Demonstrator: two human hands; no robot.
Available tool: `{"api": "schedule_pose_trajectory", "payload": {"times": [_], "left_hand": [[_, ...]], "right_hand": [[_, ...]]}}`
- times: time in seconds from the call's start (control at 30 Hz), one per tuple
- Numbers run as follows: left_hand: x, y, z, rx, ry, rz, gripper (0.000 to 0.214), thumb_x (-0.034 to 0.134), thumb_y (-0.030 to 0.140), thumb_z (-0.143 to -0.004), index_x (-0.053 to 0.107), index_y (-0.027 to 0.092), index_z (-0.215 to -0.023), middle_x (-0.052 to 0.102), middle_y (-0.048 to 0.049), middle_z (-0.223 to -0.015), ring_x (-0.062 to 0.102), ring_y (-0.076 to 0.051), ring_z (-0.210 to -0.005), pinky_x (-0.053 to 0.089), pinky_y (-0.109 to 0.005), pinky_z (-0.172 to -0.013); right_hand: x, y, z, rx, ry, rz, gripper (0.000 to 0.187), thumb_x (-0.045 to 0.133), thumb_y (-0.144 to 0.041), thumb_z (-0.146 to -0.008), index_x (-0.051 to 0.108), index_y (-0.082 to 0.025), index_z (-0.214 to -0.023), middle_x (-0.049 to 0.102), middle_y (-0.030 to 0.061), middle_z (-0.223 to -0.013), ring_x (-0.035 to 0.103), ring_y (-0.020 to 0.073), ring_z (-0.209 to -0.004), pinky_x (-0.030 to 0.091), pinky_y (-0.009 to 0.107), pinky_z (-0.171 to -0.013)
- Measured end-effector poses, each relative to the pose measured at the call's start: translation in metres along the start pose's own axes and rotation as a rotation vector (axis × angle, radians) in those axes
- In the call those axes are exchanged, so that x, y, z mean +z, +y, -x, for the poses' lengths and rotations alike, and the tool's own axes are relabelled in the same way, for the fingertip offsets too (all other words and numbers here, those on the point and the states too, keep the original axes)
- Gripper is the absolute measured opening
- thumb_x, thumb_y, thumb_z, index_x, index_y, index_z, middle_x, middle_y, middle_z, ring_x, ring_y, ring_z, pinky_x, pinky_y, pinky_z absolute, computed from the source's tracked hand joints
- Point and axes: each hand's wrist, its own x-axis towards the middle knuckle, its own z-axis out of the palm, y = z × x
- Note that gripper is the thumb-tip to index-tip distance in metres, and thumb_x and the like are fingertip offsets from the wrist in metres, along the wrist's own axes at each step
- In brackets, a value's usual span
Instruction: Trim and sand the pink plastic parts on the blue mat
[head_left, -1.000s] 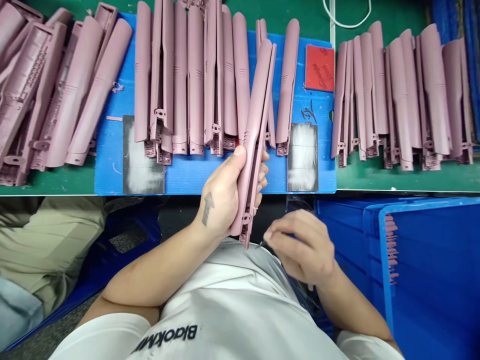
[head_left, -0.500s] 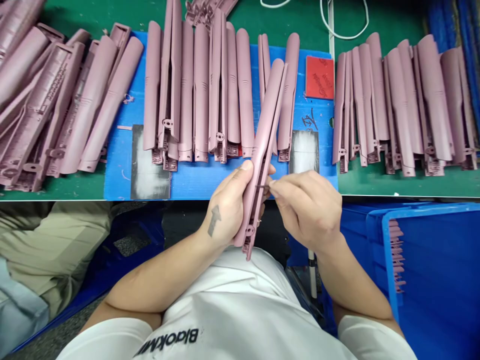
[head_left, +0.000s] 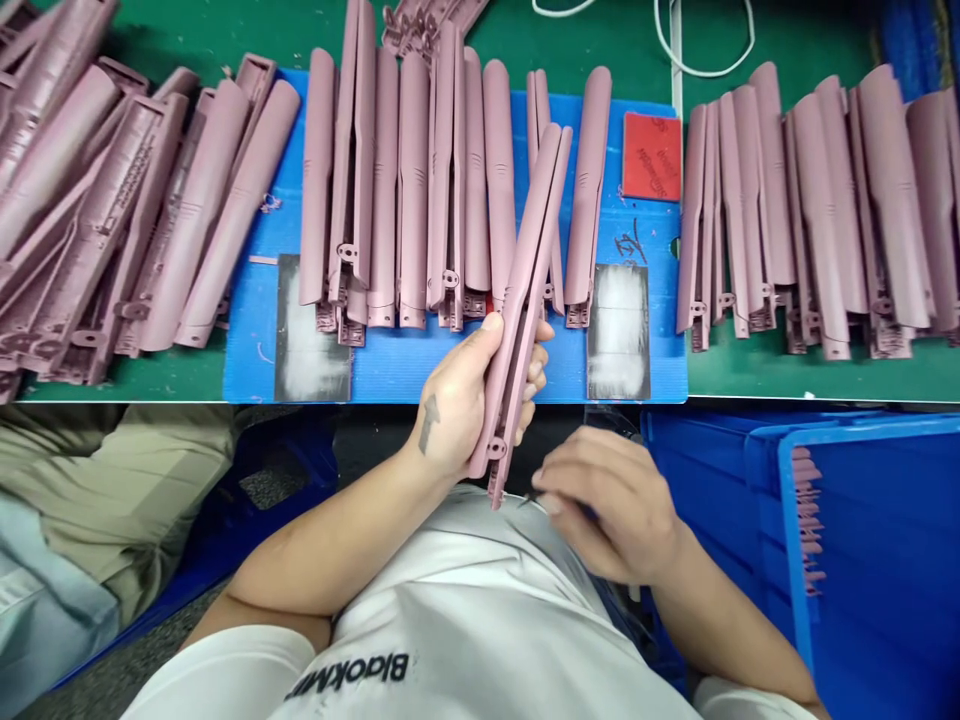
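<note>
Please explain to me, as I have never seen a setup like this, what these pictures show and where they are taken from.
There is no machine here: a person works with two bare hands. Every picture comes from one camera worn on the head, looking forward and down. The left hand grips a long pink casing of two hinged-looking halves, slightly apart. The right hand, beside its lower end, pinches a thin dark tool, too small to identify. On the green table lie a blue sheet, similar pink casings and a red square. Two dark pads with whitish patches lie on the sheet. A blue bin stands below, at the right.
</note>
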Motion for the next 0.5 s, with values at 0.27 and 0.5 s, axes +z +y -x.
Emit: {"api": "schedule_pose_trajectory", "payload": {"times": [0.27, 0.5], "left_hand": [[-0.005, -0.012, 0.004, 0.009, 0.013, -0.065, 0.057, 0.077, 0.069, -0.091, 0.077, 0.016, -0.113, 0.058, 0.0011, -0.073, 0.055, -0.011, -0.051, 0.045, -0.021, -0.039], [-0.008, -0.018, -0.001, -0.096, -0.030, -0.100, 0.059, 0.075, 0.074, -0.088, 0.069, 0.016, -0.098, 0.054, 0.0017, -0.062, 0.049, -0.013, -0.042, 0.042, -0.023, -0.031]], "right_hand": [[0.012, 0.014, -0.032, 0.298, 0.187, 0.063, 0.036, 0.079, -0.055, -0.099, 0.064, -0.023, -0.106, 0.064, -0.0036, -0.077, 0.058, 0.0124, -0.062, 0.047, 0.025, -0.060], [0.011, 0.035, -0.045, 0.552, 0.216, -0.241, 0.027, 0.072, -0.049, -0.106, 0.062, -0.025, -0.099, 0.068, -0.0059, -0.073, 0.063, 0.0111, -0.056, 0.050, 0.022, -0.057]]}}
